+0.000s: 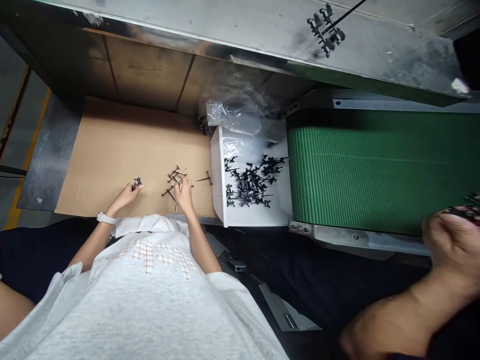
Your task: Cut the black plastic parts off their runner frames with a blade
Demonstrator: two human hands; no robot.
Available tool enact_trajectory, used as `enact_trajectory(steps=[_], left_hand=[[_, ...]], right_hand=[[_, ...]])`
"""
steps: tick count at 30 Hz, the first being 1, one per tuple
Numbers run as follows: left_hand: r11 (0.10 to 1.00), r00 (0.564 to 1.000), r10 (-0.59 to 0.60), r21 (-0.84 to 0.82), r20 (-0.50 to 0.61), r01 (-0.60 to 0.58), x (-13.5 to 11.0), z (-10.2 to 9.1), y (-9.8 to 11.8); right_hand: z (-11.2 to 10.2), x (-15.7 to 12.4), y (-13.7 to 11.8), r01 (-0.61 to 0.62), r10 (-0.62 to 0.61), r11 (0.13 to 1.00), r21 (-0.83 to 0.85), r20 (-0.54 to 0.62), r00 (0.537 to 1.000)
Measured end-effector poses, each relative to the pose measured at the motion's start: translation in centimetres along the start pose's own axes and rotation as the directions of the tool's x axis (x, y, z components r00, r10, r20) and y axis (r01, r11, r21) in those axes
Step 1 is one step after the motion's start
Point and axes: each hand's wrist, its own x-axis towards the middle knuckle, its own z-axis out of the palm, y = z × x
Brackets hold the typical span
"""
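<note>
Your left fingers (134, 190) clench a small black moulded plastic part (138, 183) over a tan corrugated cardboard sheet (112, 160) on a dark steel counter (48, 150). Your right fingers (182, 186) grip what appears to be a thin black plastic stem (176, 197), amid loose branched black plastic pieces (173, 176) scattered on the cardboard. A white band (106, 218) circles your left wrist. Just beside the sheet, a white open tray (255, 216) carries a tangled heap of black plastic parts (250, 182), with a crumpled clear plastic bag (234, 117) at its far end. Past the tray runs a green ribbed conveyor belt (375, 170), below a scuffed stainless-steel panel (243, 42) on which another black cluster (325, 30) lies. At right, a co-worker's hand (453, 245) closes around black pieces (467, 212) at the belt's near edge.
</note>
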Motion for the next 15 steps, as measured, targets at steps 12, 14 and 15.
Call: enact_trajectory(steps=[12, 14, 15], left_hand=[[0.949, 0.983, -0.115, -0.275, 0.141, 0.151, -2.6, -0.3, 2.9], [0.912, 0.972, -0.062, -0.382, 0.228, 0.148, -4.2, -0.2, 4.4], [0.888, 0.964, -0.024, -0.438, 0.266, 0.143, -5.0, -0.2, 5.3]], right_hand=[[1.8, -3.4, -4.1, 0.124, -0.154, 0.985, 0.118, 0.293, 0.944], [0.8, -3.9, -5.3, 0.151, -0.189, 0.978, 0.145, 0.304, 0.934], [0.1, -4.2, -6.0, 0.168, -0.211, 0.973, 0.16, 0.306, 0.928]])
